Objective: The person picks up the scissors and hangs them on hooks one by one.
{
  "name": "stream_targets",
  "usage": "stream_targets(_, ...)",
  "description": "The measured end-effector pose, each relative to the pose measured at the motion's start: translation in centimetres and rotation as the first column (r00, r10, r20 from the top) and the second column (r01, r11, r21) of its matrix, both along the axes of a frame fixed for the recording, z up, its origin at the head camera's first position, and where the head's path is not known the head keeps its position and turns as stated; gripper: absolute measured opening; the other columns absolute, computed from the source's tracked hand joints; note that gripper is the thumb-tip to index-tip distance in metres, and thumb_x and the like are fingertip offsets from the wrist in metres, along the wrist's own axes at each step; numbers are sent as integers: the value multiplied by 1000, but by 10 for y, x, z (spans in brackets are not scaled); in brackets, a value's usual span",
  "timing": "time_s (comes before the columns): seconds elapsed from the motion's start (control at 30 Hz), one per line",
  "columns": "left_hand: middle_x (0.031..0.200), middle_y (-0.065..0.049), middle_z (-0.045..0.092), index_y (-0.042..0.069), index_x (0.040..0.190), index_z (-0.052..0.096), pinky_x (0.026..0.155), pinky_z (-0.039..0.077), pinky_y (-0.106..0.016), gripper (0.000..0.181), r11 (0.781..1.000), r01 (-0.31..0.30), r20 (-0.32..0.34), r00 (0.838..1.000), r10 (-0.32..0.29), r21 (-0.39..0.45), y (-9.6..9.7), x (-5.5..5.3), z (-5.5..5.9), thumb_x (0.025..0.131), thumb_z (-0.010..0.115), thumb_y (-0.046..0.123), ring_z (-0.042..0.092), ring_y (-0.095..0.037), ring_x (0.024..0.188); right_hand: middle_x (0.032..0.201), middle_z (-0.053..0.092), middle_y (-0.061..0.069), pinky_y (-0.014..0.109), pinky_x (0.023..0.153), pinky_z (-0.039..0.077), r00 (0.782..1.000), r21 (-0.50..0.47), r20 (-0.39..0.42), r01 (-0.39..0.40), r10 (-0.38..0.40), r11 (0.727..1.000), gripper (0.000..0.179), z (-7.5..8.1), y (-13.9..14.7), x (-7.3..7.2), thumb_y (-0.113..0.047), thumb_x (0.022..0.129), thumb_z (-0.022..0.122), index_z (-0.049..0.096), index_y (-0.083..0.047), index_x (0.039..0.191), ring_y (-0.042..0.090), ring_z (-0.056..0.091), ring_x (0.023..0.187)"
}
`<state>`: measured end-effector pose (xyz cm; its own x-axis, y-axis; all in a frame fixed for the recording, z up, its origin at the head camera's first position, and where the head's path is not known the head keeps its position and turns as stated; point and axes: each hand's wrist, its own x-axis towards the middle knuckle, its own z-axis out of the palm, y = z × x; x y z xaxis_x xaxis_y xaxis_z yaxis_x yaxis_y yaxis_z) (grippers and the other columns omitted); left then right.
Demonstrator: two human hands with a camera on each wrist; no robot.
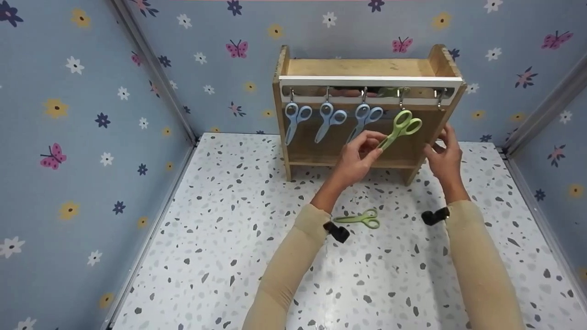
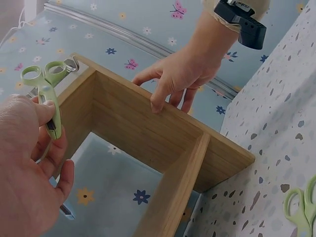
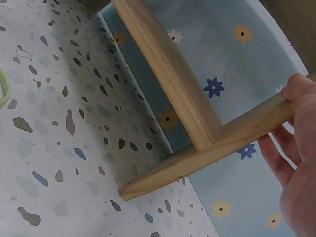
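Note:
My left hand [image 1: 357, 158] pinches light green scissors [image 1: 398, 128] by the blade end, handle loops upward. In the head view the loops are just below the fourth hook [image 1: 402, 94]; I cannot tell whether they touch it. My right hand [image 1: 445, 156] grips the right side panel of a wooden rack [image 1: 360, 67], thumb on the inner side and fingers outside, as the right wrist view shows. Three blue scissors hang from the left hooks: one pair [image 1: 296, 120], a second [image 1: 328, 120] and a third [image 1: 364, 115], its blades partly behind my left hand.
A second pair of green scissors [image 1: 364, 219] lies on the speckled tabletop [image 1: 220, 229], in front of the rack. The rightmost hook [image 1: 441, 98] holds nothing. Flowered blue panels [image 1: 105, 151] stand at the left, back and right.

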<state>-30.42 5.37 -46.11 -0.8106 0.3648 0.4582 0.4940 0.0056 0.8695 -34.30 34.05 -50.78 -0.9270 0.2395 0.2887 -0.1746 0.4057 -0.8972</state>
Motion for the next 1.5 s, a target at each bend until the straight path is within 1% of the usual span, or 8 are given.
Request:
stream_targets(0.23, 121, -28, 74, -4, 141, 66, 86, 52, -17, 31, 999, 7, -2, 1000, -7, 51, 6, -1, 3, 110, 66, 0, 61, 0, 96, 164, 58, 16, 54, 131, 48, 1000, 1, -4, -10, 10, 1000, 79, 0, 0, 2, -3, 105, 60, 40, -33, 174, 32, 56, 156)
stream_targets(0.4, 119, -29, 73, -5, 140, 66, 84, 52, -17, 31, 998, -14, -9, 1000, 14, 69, 10, -2, 2, 110, 67, 0, 61, 2, 94, 162, 58, 16, 54, 131, 47, 1000, 16, -17, -16, 16, 1000, 77, 0, 0, 2, -3, 106, 59, 39, -31, 175, 31, 56, 156)
stream_targets(0.63, 120, -29, 74, -6, 141, 67, 84, 52, -16, 32, 996, -33, 22, 999, 31, 83, 13, -4, 0, 110, 67, -1, 61, 2, 95, 160, 60, 15, 54, 131, 48, 1000, 12, -17, -6, 6, 1000, 74, 1, -1, 3, -3, 105, 60, 44, -32, 171, 29, 57, 154)
stream_targets(0.8, 121, -29, 74, -6, 140, 67, 84, 52, -16, 31, 995, -47, 22, 999, 46, 82, 14, -6, -3, 109, 67, -1, 61, 2, 96, 160, 61, 15, 53, 130, 48, 1000, 16, -26, -10, 10, 1000, 74, 0, 0, 4, -4, 105, 61, 45, -33, 171, 28, 58, 152)
stream_targets(0.97, 123, -27, 75, -4, 141, 67, 85, 52, -15, 31, 995, -67, 39, 997, 64, 72, 16, -7, -8, 110, 68, 1, 61, 3, 97, 160, 60, 14, 54, 131, 48, 1000, 5, -23, -13, 13, 1000, 75, -1, 0, 3, -3, 105, 61, 44, -33, 172, 28, 57, 154)
stream_targets(1.13, 123, -27, 75, -4, 141, 68, 85, 52, -16, 31, 994, -77, 48, 996, 74, 73, 16, -8, -10, 110, 68, 1, 62, 0, 98, 162, 58, 14, 54, 131, 47, 1000, -10, 1, -8, 8, 1000, 76, -1, 1, -1, -2, 105, 59, 43, -32, 173, 28, 56, 156)
stream_targets(1.3, 123, -27, 75, -5, 141, 68, 85, 52, -18, 32, 993, -72, 48, 997, 68, 90, 17, -9, -12, 110, 69, 1, 63, -2, 98, 166, 55, 16, 54, 133, 45, 1000, 2, 11, -8, 8, 1000, 75, 2, -1, 2, -2, 107, 57, 39, -29, 175, 31, 53, 159)
stream_targets(1.5, 120, -28, 75, -5, 141, 68, 83, 52, -18, 32, 993, -64, 50, 997, 60, 97, 18, -10, -16, 110, 69, 3, 61, 2, 95, 169, 53, 16, 56, 133, 44, 1000, 9, -4, -19, 19, 1000, 76, 1, -2, 4, -1, 109, 56, 35, -27, 177, 35, 53, 159)
